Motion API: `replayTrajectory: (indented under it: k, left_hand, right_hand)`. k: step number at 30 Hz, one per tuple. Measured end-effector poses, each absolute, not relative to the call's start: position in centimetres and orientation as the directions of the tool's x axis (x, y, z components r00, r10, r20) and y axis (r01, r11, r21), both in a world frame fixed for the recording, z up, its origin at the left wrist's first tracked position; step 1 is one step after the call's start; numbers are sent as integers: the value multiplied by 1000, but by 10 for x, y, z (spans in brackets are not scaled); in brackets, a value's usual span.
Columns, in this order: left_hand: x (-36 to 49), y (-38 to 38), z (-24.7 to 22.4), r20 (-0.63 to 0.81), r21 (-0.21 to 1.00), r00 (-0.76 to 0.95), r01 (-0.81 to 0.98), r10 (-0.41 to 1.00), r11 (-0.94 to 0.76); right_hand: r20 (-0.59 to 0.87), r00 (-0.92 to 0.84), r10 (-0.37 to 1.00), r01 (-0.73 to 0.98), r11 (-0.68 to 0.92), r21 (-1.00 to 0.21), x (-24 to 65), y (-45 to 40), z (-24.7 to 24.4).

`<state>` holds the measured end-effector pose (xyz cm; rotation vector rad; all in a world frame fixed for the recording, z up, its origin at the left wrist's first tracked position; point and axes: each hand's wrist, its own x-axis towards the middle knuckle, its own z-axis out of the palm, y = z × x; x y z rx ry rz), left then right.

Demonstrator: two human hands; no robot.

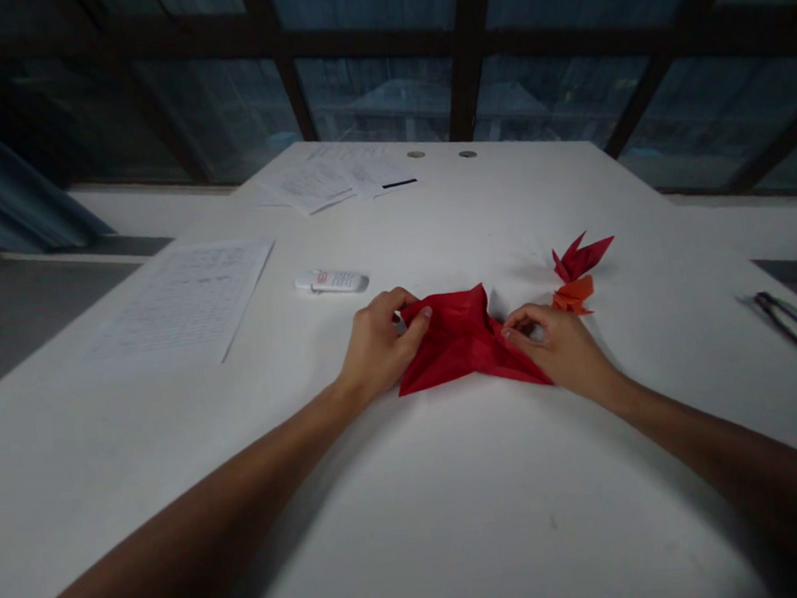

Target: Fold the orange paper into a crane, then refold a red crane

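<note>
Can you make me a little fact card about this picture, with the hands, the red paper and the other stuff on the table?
Left hand: pinching the left side of the red paper
Right hand: fingers on the paper's right side
Red paper: creased, with pointed corners
Small folded pieces: one red, one orange, just beyond the right hand
Left of the paper: white oblong item with printing; printed sheet
Far right: dark-framed glasses
Table: white
</note>
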<state>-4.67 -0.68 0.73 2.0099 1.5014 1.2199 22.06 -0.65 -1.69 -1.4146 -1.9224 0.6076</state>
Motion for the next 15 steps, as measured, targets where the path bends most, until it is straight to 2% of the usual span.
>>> replayTrajectory:
  k: [5, 10, 15]
  left_hand:
    - [-45, -7, 4, 388, 804, 15, 483, 922, -346]
    - [-44, -2, 0, 331, 894, -56, 338, 942, -294]
    - [-43, 1, -2, 309, 919, -80, 284, 948, -275]
  right_hand:
    - [276, -189, 942, 665, 330, -670, 222, -5, -23]
    - [288, -160, 944, 616, 324, -718, 222, -6, -21]
    - [271, -79, 959, 557, 268, -786, 220, -9, -15]
